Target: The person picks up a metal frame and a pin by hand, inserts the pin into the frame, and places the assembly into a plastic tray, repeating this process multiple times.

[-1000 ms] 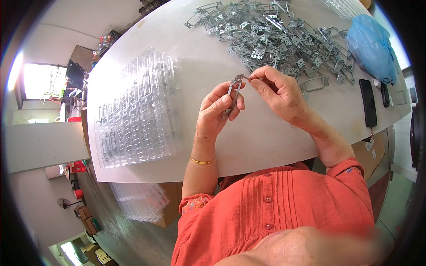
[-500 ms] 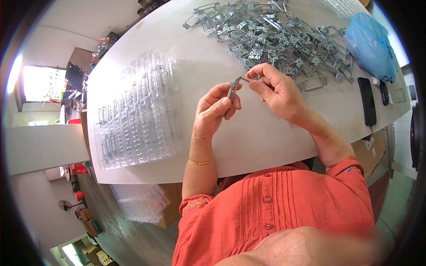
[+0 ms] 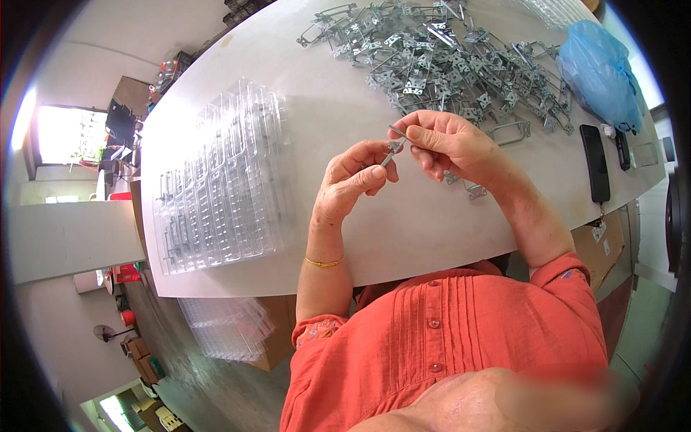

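- The left hand point(image 3: 350, 178) has its thumb and forefinger pinched together on a small metal bracket point(image 3: 391, 153), its other fingers curled underneath.
- That bracket is in the air above the pale table point(image 3: 425, 230), near the pile of brackets point(image 3: 446, 68), and is tilted, its upper end toward the other hand.
- The right hand point(image 3: 461, 147) has its thumb and forefinger nearly together on a thin metal strip point(image 3: 396, 132) at the bracket's upper end; whether the strip is loose or joined to the bracket, I cannot tell.
- Another bracket point(image 3: 475, 191) shows below the right hand's curled fingers; whether they grip it or it lies on the table is unclear.
- The bracket looks light and stiff, probably thin sheet metal: unlikely to break, though a hard squeeze might bend its slim arms.
- Its smooth faces could slip or turn in a loose pinch, and thin edges may be sharp.
- The long arms seem the best hold, thumb against forefinger, leaving the end plate free.
- Brackets in the pile likely snag, so each is best lifted by an outer arm.
- Clear plastic trays point(image 3: 223, 187) stand to the left, well apart from both hands.
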Motion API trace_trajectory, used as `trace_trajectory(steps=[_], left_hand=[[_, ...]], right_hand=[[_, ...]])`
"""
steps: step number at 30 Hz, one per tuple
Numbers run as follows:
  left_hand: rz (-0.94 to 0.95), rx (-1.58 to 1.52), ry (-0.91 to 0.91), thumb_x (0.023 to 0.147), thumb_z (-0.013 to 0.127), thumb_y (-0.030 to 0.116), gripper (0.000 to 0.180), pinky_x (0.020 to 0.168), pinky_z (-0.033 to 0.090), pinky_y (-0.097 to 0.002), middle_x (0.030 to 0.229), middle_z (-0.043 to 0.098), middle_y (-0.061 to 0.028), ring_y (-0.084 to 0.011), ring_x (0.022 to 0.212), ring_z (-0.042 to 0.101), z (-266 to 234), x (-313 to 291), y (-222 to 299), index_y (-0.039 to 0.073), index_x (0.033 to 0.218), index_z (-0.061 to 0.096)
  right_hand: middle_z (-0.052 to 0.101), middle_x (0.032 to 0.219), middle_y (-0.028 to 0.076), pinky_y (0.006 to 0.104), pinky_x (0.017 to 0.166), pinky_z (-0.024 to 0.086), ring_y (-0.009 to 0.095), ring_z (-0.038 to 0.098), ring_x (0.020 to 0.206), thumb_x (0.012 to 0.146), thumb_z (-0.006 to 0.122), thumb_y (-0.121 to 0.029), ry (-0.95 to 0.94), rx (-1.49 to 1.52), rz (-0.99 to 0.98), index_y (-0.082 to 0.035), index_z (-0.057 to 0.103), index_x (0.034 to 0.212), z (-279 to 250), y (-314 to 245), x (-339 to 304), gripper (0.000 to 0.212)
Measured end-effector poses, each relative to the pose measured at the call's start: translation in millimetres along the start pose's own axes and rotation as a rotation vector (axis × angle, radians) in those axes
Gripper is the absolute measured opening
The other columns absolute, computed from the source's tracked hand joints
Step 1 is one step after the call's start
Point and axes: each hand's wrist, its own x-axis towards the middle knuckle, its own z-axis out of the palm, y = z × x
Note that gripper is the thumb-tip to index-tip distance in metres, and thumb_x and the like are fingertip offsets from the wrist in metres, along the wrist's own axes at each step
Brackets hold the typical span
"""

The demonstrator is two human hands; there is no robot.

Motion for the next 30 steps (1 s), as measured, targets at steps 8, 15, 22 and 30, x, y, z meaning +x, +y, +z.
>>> trace_trajectory(steps=[8,15,22,30], left_hand=[[-0.136,0.082,-0.079,0.086,0.073,0.029,0.049,0.061,0.037,-0.0229,0.089,0.067,-0.0071,-0.0082,0.07,0.049,4,-1,7,-0.002,0.124,0.063],[-0.138,0.094,-0.134,0.088,0.069,0.03,0.05,0.059,0.037,-0.0213,0.087,0.067,-0.0069,-0.0085,0.068,0.051,10,-3,7,-0.003,0.125,0.062],[0.028,-0.149,0.074,0.095,0.06,0.029,0.048,0.05,0.033,-0.0222,0.082,0.063,-0.0133,-0.0108,0.057,0.047,-2,5,-3,-0.007,0.127,0.057],[0.005,-0.12,0.068,0.096,0.06,0.027,0.045,0.054,0.035,-0.0233,0.079,0.061,-0.0101,-0.0123,0.061,0.048,1,6,-1,-0.006,0.127,0.058]], right_hand=[[0.053,0.062,-0.002,0.0207,0.045,0.04,0.005,0.048,0.049,0.102,0.054,-0.026,0.107,-0.251,0.019,-0.005,0.056,0.097,11,-6,-2,0.022],[0.052,0.062,-0.004,0.0231,0.045,0.036,0.004,0.045,0.05,0.102,0.053,-0.022,0.343,-0.535,-0.206,-0.005,0.055,0.097,5,5,0,0.018],[0.053,0.068,-0.005,0.022,0.051,0.037,0.003,0.046,0.058,0.1,0.057,-0.017,0.24,-0.41,-0.154,-0.004,0.059,0.1,12,3,-3,0.013],[0.052,0.071,-0.007,0.0219,0.056,0.036,0.001,0.043,0.065,0.098,0.06,-0.012,0.25,-0.521,-0.181,-0.001,0.063,0.098,19,3,-6,0.011]])
